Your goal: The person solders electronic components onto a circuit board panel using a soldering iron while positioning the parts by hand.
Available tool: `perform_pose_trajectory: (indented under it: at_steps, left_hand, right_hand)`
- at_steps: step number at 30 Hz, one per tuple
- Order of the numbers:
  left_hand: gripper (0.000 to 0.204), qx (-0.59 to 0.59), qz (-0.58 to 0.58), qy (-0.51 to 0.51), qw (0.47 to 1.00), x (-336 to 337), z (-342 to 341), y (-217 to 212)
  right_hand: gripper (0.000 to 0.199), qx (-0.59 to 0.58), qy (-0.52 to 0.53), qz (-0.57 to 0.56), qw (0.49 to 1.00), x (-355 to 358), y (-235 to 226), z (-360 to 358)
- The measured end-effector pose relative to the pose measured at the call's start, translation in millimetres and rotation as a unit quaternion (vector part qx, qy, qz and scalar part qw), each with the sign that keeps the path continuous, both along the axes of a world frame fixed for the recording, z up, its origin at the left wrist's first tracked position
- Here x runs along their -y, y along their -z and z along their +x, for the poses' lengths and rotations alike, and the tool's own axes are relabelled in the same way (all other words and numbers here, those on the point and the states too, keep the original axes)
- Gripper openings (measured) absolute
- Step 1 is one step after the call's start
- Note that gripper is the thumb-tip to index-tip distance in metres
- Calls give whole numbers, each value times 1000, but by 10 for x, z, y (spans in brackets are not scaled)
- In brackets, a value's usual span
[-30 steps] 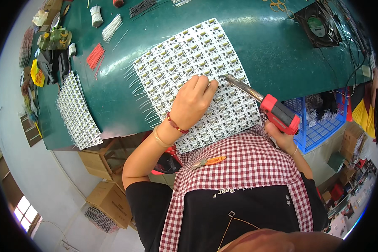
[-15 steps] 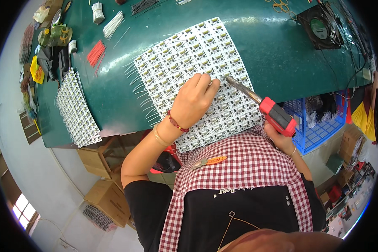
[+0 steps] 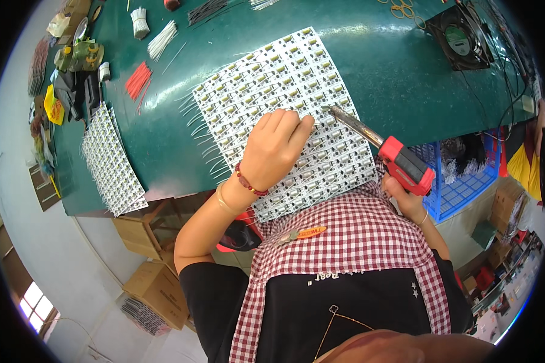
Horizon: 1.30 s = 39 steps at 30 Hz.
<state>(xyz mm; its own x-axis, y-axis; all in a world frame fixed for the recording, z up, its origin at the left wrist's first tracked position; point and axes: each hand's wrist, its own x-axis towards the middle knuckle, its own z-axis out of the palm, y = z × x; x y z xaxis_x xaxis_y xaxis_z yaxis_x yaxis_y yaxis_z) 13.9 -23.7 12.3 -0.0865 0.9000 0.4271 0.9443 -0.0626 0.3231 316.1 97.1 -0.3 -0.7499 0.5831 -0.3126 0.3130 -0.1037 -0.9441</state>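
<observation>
A white panel of many small circuit boards (image 3: 297,69) lies on the green table at its near edge, with white wires (image 3: 197,124) sticking out along its left side. My left hand (image 3: 275,145) rests over the middle of the panel, fingers curled and pressed together; whatever they pinch is hidden beneath them. My right hand (image 3: 406,199) is wrapped round the handle of a red and black soldering gun (image 3: 406,166) at the panel's right edge. The gun's metal tip points left, over the boards just right of my left fingers.
A second set of board panels (image 3: 112,160) overhangs the table's left edge. Bundles of red wires (image 3: 138,80) and white wires (image 3: 161,40) lie at the far left. A black fan (image 3: 460,37) and scissors (image 3: 402,8) are far right. A blue crate (image 3: 457,187) stands below the right edge.
My left hand has shifted slightly left and toward me. The soldering gun has moved a little to the right, so its tip is farther from my left fingers.
</observation>
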Motion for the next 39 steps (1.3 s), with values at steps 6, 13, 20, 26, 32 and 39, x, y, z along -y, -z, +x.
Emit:
perform_pose_trajectory:
  at_steps: [6,13,20,26,32,39]
  left_hand:
    - [30,28,-12,9,999,-62,-73,98]
    - [28,34,-29,11,999,-82,-90,112]
    - [27,36,-35,14,999,-90,-93,102]
    - [26,27,-37,15,999,-95,-97,93]
    - [25,-50,-13,12,999,-104,-102,40]
    - [28,-13,0,-3,1000,-93,-97,118]
  right_hand:
    - [23,7,-23,-12,1000,-17,14,-29]
    - [22,11,-13,37,999,-24,-74,-208]
    - [26,5,-38,80,996,-49,-112,-217]
    - [28,7,-10,12,1000,-10,-24,-44]
    - [26,-10,13,-24,1000,-36,-69,-108]
    - [23,-13,3,-43,999,-71,-45,-194]
